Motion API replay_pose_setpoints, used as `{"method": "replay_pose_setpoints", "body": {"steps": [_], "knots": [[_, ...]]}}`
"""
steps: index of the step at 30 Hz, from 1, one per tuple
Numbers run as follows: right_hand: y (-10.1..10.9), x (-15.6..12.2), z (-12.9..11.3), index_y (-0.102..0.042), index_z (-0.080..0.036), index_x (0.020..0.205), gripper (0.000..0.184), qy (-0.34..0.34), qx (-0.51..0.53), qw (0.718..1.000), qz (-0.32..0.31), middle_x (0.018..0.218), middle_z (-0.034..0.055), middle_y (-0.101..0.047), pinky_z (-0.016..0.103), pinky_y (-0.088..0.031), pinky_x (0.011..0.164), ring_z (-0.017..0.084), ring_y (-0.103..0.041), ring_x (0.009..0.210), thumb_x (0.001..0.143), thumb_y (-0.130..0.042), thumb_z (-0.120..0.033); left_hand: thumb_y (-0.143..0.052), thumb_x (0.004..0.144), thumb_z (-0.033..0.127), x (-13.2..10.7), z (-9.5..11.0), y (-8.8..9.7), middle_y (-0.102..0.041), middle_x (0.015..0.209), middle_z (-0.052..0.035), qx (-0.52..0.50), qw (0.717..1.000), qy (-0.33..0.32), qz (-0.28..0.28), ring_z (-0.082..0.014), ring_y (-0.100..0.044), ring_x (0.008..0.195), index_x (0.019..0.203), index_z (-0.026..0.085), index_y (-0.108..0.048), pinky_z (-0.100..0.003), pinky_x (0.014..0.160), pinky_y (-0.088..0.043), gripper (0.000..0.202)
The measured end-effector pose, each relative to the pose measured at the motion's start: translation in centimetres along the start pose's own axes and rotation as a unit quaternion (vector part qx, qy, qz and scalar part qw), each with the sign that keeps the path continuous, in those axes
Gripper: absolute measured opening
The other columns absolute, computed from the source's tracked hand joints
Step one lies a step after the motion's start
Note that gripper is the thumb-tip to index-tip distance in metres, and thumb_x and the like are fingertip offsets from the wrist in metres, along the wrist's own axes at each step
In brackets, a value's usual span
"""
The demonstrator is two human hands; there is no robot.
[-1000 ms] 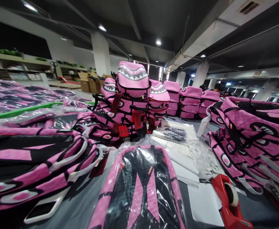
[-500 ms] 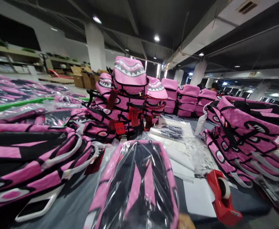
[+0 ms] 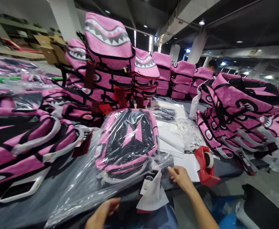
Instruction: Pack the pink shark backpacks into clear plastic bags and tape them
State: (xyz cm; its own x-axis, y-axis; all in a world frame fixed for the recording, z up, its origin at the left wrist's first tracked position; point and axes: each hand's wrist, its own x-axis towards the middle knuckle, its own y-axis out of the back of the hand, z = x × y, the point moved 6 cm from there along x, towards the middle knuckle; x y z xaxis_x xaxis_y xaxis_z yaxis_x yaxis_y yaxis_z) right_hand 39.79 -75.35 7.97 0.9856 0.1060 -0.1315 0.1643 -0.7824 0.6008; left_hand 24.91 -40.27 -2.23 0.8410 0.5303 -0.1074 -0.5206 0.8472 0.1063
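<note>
A pink and black backpack (image 3: 132, 136) in a clear plastic bag (image 3: 82, 190) lies on the dark-covered table. The bag's loose film spreads toward the table's front edge. My left hand (image 3: 103, 211) is below that edge of film, fingers stretched and holding nothing I can see. To the right of the backpack, my right hand (image 3: 180, 178) is beside the film's right end, with its fingers loosely bent and apart. Between my hands, a label tag (image 3: 149, 182) and a white wrapped strip (image 3: 152, 194) hang over the table's front edge.
Pink backpacks are stacked behind (image 3: 111, 41), at the left (image 3: 30, 146) and at the right (image 3: 246, 101). A red tape dispenser (image 3: 207, 167) stands by white sheets (image 3: 187, 165). A white phone (image 3: 21, 189) lies at the front left. Clear plastic bags (image 3: 189, 132) lie mid-table.
The bagged backpack, close in front of me before, now lies flatter and farther away on the table. Both my hands have come into clear view, and my view has tilted down.
</note>
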Motion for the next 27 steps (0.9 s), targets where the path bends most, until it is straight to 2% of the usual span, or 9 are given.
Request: {"method": "replay_pose_setpoints", "body": {"steps": [3,6,8,11,14,16,21,24,27], "knots": [[-3.8,-2.5,-2.6,-0.065,-0.017,0.11,0.051,0.031,-0.017,0.999,0.015,0.104,0.0122,-0.075,0.036,-0.055,0.084,0.026,-0.072,0.095,0.084,-0.067,-0.061,-0.063,0.08,0.064,-0.5,3.5,-7.4,-0.076,0.125,-0.0048,0.052,0.99,-0.064,-0.115,-0.0335,-0.066,0.127,0.111,0.03,-0.077,-0.048,0.116,-0.047,0.047],[-5.7,-2.3,-5.0,-0.062,-0.017,0.116,0.042,0.05,-0.146,0.985,0.08,0.116,0.0158,-0.069,0.041,-0.054,0.089,0.031,-0.068,0.106,0.081,-0.072,-0.038,-0.067,0.075,0.06,0.8,6.0,-12.4,-0.076,0.126,-0.0096,0.077,0.976,-0.044,-0.2,-0.0353,-0.067,0.123,0.116,0.026,-0.074,-0.05,0.114,-0.046,0.054],[-5.4,-1.9,-5.2,-0.064,-0.018,0.109,0.03,0.046,-0.22,0.969,0.103,0.114,0.0155,-0.068,0.039,-0.052,0.085,0.031,-0.067,0.104,0.08,-0.065,-0.021,-0.07,0.07,0.059,1.7,6.9,-13.9,-0.079,0.114,-0.0103,0.068,0.972,-0.023,-0.222,-0.0365,-0.07,0.113,0.104,0.024,-0.075,-0.05,0.108,-0.049,0.049],[-3.7,-2.1,-4.0,-0.065,-0.021,0.102,0.03,0.037,-0.215,0.973,0.077,0.096,0.0072,-0.07,0.03,-0.046,0.073,0.023,-0.066,0.086,0.075,-0.058,-0.01,-0.074,0.065,0.063,1.9,7.3,-14.4,-0.079,0.089,-0.0093,0.044,0.963,0.008,-0.265,-0.0341,-0.074,0.089,0.084,0.022,-0.075,-0.044,0.088,-0.057,0.045],[-2.4,-2.8,-2.6,-0.066,-0.021,0.096,0.028,0.025,-0.095,0.995,-0.005,0.072,-0.0024,-0.064,0.025,-0.037,0.064,0.015,-0.057,0.066,0.073,-0.057,-0.009,-0.077,0.063,0.069,1.2,7.0,-13.6,-0.077,0.08,-0.008,0.006,0.948,0.067,-0.31,-0.0283,-0.073,0.074,0.083,0.019,-0.074,-0.036,0.068,-0.056,0.054],[-2.8,-3.2,-2.3,-0.068,-0.019,0.093,0.024,0.013,0.02,0.996,-0.091,0.067,-0.0047,-0.061,0.023,-0.037,0.062,0.013,-0.053,0.061,0.072,-0.059,-0.011,-0.083,0.061,0.067,0.5,7.0,-13.1,-0.076,0.081,-0.0071,-0.059,0.93,0.143,-0.334,-0.0248,-0.072,0.072,0.085,0.018,-0.074,-0.034,0.068,-0.055,0.055],[-6.5,-4.3,-3.0,-0.074,-0.016,0.09,0.026,0.005,0.318,0.904,-0.285,0.078,-0.0022,-0.068,0.026,-0.048,0.077,0.014,-0.061,0.073,0.071,-0.076,-0.033,-0.098,0.048,0.055,-0.4,8.3,-13.5,-0.074,0.081,-0.0033,-0.163,0.911,0.216,-0.311,-0.0203,-0.07,0.079,0.079,0.02,-0.074,-0.029,0.079,-0.056,0.052],[-7.5,-5.0,-1.9,-0.077,-0.014,0.093,0.039,-0.035,0.389,0.874,-0.288,0.079,0.0003,-0.071,0.028,-0.049,0.081,0.015,-0.063,0.075,0.07,-0.083,-0.046,-0.097,0.047,0.059,-0.9,7.9,-14.3,-0.072,0.079,-0.0022,-0.157,0.913,0.226,-0.3,-0.0193,-0.068,0.076,0.079,0.02,-0.075,-0.029,0.075,-0.056,0.056],[-7.2,-5.8,0.2,-0.077,-0.015,0.096,0.043,-0.085,0.386,0.88,-0.262,0.079,0.0002,-0.07,0.025,-0.047,0.075,0.014,-0.061,0.074,0.073,-0.081,-0.051,-0.088,0.052,0.073,-1.4,6.6,-14.6,-0.072,0.078,-0.0035,-0.091,0.934,0.188,-0.289,-0.0223,-0.068,0.074,0.084,0.02,-0.075,-0.032,0.071,-0.055,0.063]]}}
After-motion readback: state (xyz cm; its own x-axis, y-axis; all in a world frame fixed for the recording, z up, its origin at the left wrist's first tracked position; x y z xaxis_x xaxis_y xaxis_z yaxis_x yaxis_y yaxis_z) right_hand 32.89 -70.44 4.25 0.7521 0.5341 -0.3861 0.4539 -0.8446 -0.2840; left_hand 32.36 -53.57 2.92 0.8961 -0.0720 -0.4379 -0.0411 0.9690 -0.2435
